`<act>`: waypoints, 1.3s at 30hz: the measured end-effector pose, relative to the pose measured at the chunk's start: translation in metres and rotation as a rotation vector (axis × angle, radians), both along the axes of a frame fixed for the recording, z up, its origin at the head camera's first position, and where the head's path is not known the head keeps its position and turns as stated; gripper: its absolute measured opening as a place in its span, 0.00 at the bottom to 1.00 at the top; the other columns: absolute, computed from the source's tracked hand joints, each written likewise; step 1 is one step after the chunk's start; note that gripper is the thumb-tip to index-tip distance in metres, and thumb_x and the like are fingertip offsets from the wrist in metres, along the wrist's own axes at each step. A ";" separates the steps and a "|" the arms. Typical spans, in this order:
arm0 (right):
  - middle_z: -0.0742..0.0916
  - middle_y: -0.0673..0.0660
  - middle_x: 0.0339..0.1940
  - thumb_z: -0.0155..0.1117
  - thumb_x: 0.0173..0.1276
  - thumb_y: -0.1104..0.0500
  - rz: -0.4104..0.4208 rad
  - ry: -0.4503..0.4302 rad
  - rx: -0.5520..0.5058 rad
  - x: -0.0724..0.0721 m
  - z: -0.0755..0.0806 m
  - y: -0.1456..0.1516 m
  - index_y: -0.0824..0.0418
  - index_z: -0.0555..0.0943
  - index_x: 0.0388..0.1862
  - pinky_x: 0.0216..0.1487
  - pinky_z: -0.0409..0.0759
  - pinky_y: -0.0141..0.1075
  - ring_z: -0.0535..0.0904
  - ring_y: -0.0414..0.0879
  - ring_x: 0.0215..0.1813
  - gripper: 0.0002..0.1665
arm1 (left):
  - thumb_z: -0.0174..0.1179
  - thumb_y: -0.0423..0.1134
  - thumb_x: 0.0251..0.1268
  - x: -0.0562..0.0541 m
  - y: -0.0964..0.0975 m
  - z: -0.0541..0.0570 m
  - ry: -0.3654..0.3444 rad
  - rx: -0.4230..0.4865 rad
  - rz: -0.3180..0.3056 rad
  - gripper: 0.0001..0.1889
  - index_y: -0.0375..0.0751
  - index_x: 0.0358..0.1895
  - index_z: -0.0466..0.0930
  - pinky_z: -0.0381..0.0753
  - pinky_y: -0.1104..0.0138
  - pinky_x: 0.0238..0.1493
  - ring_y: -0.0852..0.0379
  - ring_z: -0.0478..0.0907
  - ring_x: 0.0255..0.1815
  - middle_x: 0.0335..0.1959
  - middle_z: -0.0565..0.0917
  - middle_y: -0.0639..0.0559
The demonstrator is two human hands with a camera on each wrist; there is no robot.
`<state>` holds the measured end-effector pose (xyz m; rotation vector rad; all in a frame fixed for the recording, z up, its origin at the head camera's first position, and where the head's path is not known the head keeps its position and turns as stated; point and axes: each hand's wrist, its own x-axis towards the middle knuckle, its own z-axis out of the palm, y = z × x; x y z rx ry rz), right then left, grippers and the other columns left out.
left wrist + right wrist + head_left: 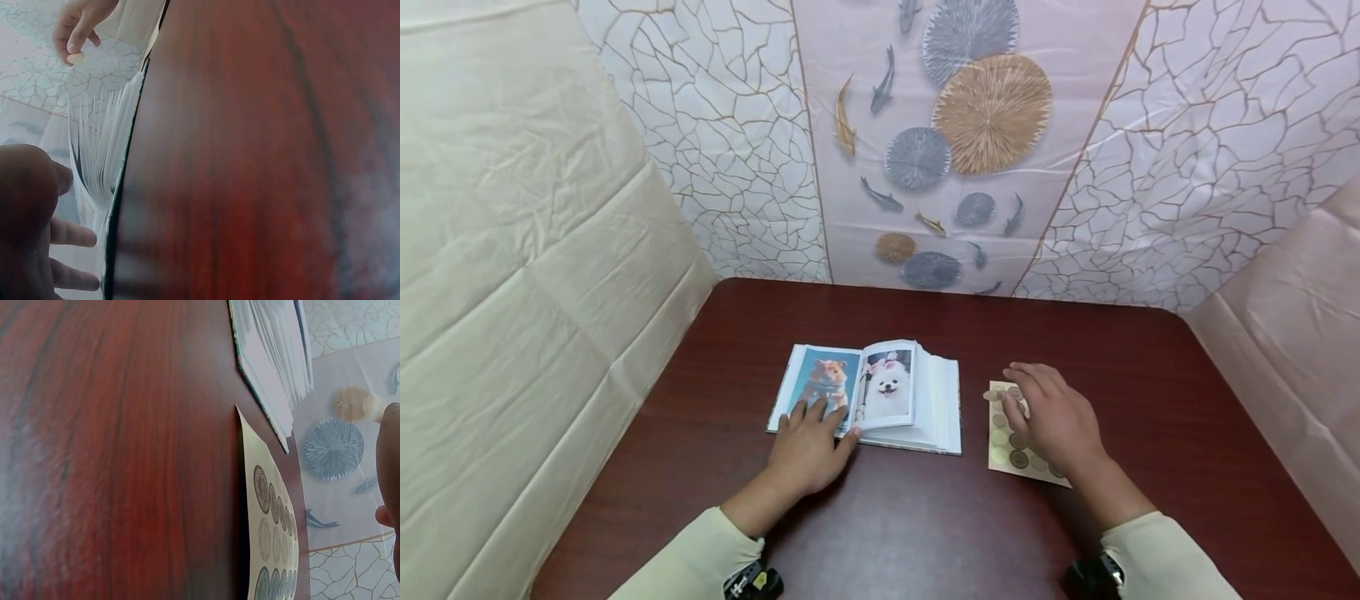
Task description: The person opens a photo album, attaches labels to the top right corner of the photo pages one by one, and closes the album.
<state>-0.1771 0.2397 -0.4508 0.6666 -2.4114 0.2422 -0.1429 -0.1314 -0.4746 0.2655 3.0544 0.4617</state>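
A small photo album [942,408] lies spread on the table, a hamster picture [827,375] on its left page and a white fluffy dog picture [889,387] on the right. My left hand [808,450] rests with spread fingers on the lower part of the left page. Between thumb and fingertips, my right hand [1060,421] pinches a pale round sticker [991,396], also seen in the left wrist view [75,58]. Below that hand is a tan sheet of round stickers [250,447], printed in rows; the hand hides part of it in the head view.
Dark red-brown wooden table [910,517] under everything. Several album leaves [100,144] stand fanned up in the left wrist view. A patterned cloth [925,208] hangs behind the table, with pale cloth [550,275] at the sides. Dark wrist devices [752,581] sit at both cuffs.
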 end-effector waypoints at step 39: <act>0.86 0.58 0.55 0.66 0.70 0.53 0.062 0.004 0.034 -0.026 0.008 -0.060 0.63 0.83 0.57 0.27 0.82 0.46 0.80 0.55 0.59 0.21 | 0.45 0.78 0.66 -0.001 0.004 0.002 -0.198 -0.102 -0.087 0.38 0.81 0.79 0.54 0.44 0.21 0.64 0.21 0.39 0.78 0.80 0.50 0.27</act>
